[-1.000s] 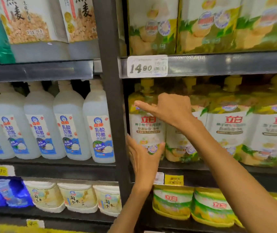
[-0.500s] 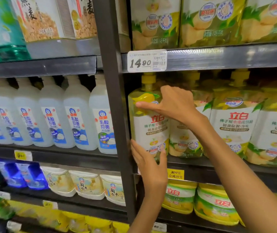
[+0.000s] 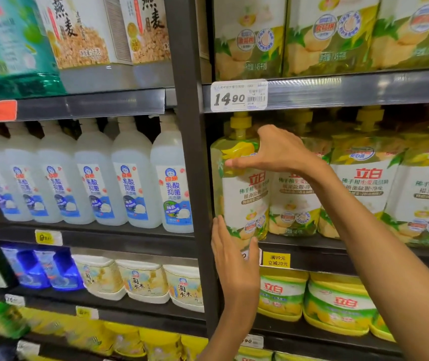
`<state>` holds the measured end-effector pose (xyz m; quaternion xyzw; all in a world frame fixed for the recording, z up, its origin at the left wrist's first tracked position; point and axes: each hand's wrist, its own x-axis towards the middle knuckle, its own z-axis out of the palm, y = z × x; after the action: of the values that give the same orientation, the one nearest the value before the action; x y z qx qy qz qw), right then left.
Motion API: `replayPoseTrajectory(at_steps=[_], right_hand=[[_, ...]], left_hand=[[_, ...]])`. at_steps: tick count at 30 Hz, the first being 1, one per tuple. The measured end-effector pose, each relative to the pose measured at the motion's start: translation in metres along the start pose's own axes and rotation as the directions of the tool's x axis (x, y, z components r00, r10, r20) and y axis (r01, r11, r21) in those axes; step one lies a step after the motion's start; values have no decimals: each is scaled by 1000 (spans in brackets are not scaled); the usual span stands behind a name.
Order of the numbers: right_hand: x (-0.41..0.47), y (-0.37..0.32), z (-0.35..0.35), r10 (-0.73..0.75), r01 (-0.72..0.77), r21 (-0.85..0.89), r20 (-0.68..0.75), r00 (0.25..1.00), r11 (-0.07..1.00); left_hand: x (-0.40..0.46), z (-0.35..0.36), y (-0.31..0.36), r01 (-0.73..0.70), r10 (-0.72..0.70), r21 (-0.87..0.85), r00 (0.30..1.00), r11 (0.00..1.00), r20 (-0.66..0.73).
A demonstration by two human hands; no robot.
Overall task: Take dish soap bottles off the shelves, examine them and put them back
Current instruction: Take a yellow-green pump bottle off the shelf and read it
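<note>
A yellow-green dish soap bottle with a yellow pump cap and white label stands at the left end of the middle shelf, right of the dark upright post. My right hand grips its shoulder, thumb across the front and fingers curled behind. My left hand is under and in front of the bottle's base, fingers straight and pointing up, thumb touching the lower right corner. More bottles of the same kind stand in a row to the right.
A dark upright post divides the shelves. White bottles with blue labels fill the left bay. A 14.90 price tag hangs on the shelf rail above. Yellow-green tubs sit on the shelf below; refill packs stand above.
The bottle has tilted slightly and sits a little further out from the shelf between both hands. The view has shifted, so the shelves look lower and further right.
</note>
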<state>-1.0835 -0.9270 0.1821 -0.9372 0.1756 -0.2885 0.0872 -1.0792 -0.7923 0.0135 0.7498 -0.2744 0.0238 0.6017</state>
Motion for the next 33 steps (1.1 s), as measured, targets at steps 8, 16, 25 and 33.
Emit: replayPoseTrajectory(at_steps=[8, 16, 25, 33], right_hand=[[8, -11, 3, 117, -116, -8, 78, 990, 993], [9, -9, 12, 130, -130, 10, -36, 991, 992], [-3, -17, 1, 135, -123, 82, -162, 978, 989], [-21, -23, -7, 153, -149, 36, -234, 960, 988]], left_hand=[[-4, 7, 2, -41, 48, 138, 998, 990, -45], [-6, 7, 0, -54, 62, 91, 995, 994, -82], [-24, -9, -5, -63, 26, -231, 987, 971, -161], [-23, -33, 3, 11, -16, -424, 1000, 905, -10]])
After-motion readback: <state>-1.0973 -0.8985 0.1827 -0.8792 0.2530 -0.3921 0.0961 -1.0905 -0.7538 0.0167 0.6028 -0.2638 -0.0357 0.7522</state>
